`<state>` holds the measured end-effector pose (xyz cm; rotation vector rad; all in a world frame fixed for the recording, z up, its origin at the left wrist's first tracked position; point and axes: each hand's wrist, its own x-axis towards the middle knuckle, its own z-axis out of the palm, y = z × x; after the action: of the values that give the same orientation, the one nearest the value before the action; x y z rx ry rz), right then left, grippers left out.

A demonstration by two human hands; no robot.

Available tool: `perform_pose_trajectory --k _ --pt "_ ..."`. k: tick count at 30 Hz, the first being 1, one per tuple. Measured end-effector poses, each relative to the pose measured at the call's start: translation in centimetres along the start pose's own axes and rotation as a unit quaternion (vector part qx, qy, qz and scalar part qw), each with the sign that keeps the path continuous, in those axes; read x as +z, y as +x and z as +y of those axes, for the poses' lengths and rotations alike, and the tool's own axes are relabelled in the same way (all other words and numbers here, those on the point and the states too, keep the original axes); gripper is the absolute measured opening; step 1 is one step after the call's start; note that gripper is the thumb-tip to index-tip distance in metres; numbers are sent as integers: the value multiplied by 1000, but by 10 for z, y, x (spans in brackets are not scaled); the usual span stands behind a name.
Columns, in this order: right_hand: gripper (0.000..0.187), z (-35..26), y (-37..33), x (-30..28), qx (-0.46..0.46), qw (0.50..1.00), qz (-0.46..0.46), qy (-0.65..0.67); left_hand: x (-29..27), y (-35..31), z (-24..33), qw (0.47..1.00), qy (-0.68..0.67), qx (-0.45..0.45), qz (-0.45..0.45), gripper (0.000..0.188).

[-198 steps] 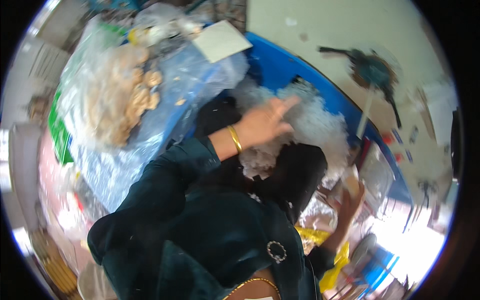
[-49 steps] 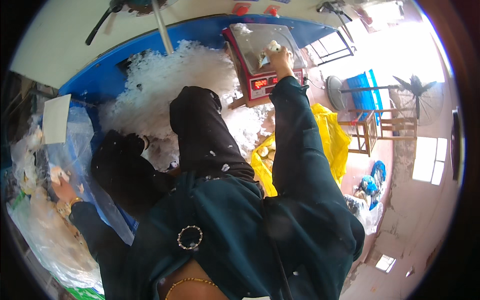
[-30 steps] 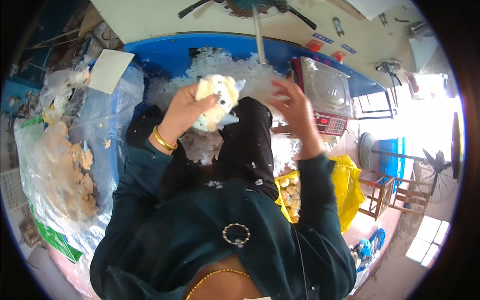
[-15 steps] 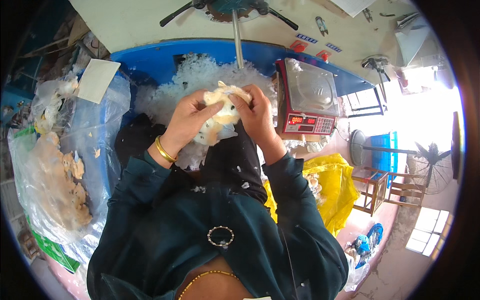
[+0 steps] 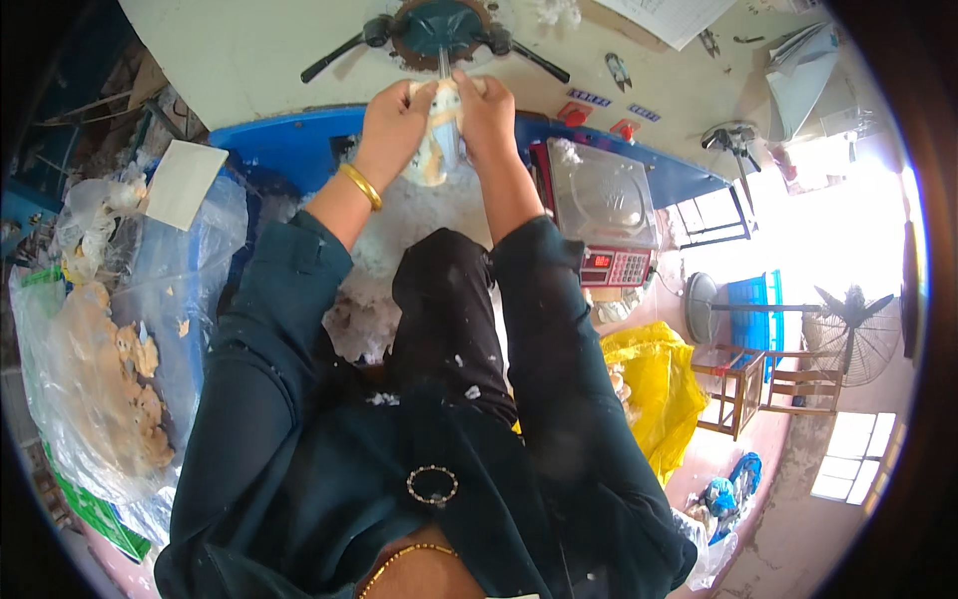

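A small cream and tan plush toy skin [image 5: 435,162] is stretched between my two hands at the metal tube [image 5: 445,63] that juts from the machine panel. My left hand [image 5: 394,128] pinches its left side, a gold bangle at the wrist. On the other side my right hand [image 5: 486,118] grips the plush, fingers closed near its upper edge. The tube's lower end is hidden by the plush; how far it reaches inside I cannot tell. Loose white stuffing [image 5: 384,215] lies below my hands, in front of the blue trough [image 5: 284,135].
Black lever handles [image 5: 334,58] flank the tube. Right of my arms stands a red scale [image 5: 604,210] with a clear-covered pan, above a yellow sack [image 5: 654,394]. At left, a clear plastic bag [image 5: 60,399] holds several tan plush skins. Red switches [image 5: 574,115] sit on the panel.
Both hands have moved up and away from my lap, bringing the plush skin from over the stuffing to the metal tube. My arms are now stretched further out.
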<state>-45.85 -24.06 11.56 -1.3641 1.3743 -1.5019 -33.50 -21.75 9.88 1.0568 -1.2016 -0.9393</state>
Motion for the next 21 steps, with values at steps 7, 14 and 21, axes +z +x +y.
perform_pose_trajectory --k 7,14,21 --pt "28 -25 -40 -15 -43 995 -9 -91 -12 -60 34 994 82 71 -7 36" --pt "17 -18 -55 -32 -61 991 -79 83 1 -87 45 981 99 100 -132 63" --pt "17 -6 -64 -37 -100 992 -57 44 -2 -95 33 971 127 117 -168 68"
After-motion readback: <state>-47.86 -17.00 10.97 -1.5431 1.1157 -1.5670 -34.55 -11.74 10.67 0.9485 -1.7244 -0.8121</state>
